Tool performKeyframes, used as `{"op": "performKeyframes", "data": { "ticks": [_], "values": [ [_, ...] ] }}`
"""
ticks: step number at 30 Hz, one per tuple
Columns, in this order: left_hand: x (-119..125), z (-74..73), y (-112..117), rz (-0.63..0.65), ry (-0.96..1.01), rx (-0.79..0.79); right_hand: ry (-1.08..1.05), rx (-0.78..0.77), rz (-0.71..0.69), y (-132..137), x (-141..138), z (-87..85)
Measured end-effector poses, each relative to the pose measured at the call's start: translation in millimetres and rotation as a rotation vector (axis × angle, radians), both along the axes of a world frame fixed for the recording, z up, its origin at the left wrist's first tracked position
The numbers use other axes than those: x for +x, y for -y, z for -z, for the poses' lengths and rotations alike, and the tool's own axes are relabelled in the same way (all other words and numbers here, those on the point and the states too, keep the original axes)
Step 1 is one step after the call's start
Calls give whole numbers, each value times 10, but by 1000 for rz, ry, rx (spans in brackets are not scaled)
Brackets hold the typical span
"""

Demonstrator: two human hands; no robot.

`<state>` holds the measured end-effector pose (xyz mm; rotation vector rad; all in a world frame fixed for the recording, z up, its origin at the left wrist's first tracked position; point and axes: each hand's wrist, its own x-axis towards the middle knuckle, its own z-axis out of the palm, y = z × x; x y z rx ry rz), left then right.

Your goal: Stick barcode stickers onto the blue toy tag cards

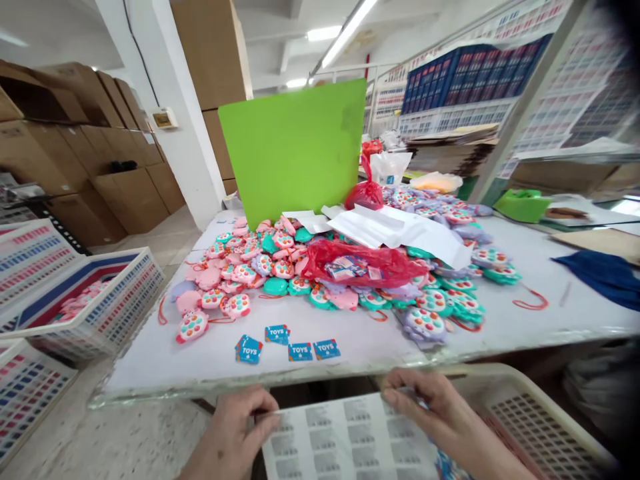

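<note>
A white sheet of printed labels hangs in front of me, below the table's front edge. Its upper left corner is pinched between the thumb and fingers of my left hand. My right hand grips the upper right corner the same way. Colourful blue printed pieces show partly behind the sheet, under my right hand. On the table just beyond lie several blue cards marked TOYS. Behind them is a heap of pink, teal and purple animal-shaped toys with coloured buttons.
A red plastic bag holding small cards and white papers rest on the heap. A green board stands behind. Baskets flank me: one at left, one at right beside the table edge.
</note>
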<state>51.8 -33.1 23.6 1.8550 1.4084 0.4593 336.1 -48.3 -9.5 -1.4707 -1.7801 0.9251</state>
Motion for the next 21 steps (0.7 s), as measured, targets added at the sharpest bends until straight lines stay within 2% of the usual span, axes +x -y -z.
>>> {"op": "performKeyframes", "data": {
  "ticks": [4,7,10,13,16,21],
  "values": [
    [-69,70,-82,-160,316,-124,-8,-22,3,-57,81,17],
    [-29,155,-109,-210,427,-175,60,-44,-8,-74,111,5],
    [75,184,-102,-193,421,-172,155,50,2,-75,8,-81],
    [161,158,-115,-136,423,-179,176,158,-109,-99,-252,-199],
    [179,141,-185,-87,423,-166,171,127,-167,-152,-522,-248],
    [176,258,-349,-24,375,-199,143,93,-70,-176,-713,-201]
  ]
}}
